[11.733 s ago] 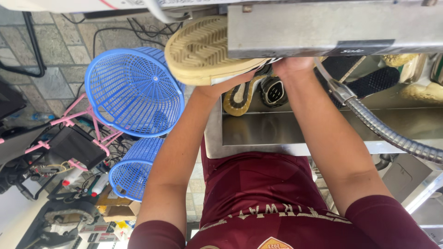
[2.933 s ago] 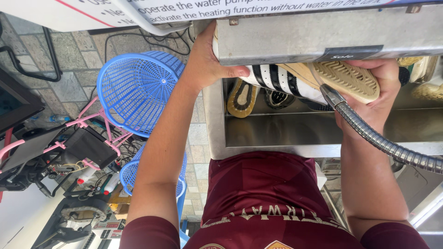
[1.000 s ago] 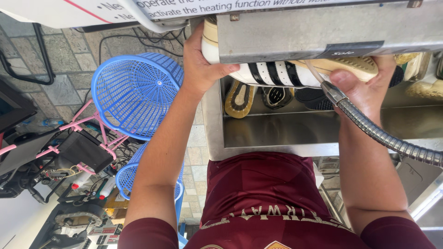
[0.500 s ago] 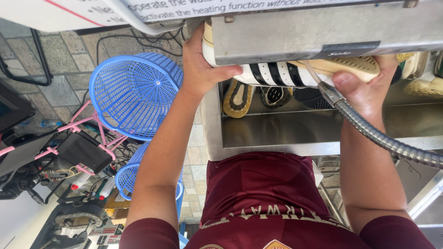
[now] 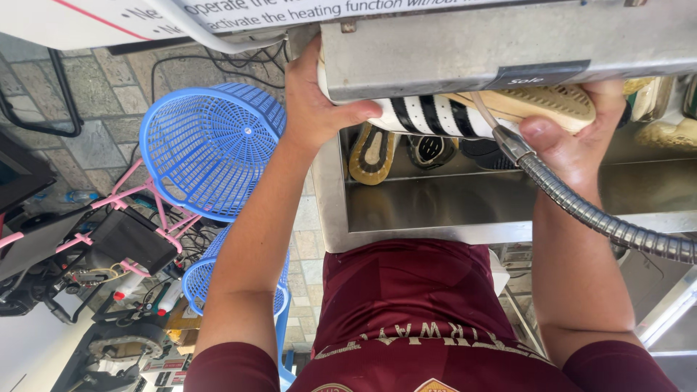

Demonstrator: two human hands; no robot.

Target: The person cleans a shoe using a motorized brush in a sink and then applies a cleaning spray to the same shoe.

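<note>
Steel sink (image 5: 435, 207), below hands: holding loose shoes (image 5: 367, 154). Left hand (image 5: 316, 101) and right hand (image 5: 573, 138): both closing around, gripping striped sneaker (image 5: 435, 115).

The sneaker (image 5: 443, 115) gripped between the left hand (image 5: 314, 101) and right hand (image 5: 573, 138) has a smooth, slightly glossy striped upper and a rough, ridged rubber sole. Just above both hands sits a brushed, matt steel housing (image 5: 435, 51). Beside the right thumb runs a ribbed metal hose (image 5: 581, 207) — shiny. Below lies a dull steel basin (image 5: 435, 203); left of the left forearm, perforated plastic baskets (image 5: 207, 152) — blue, smooth.
</note>
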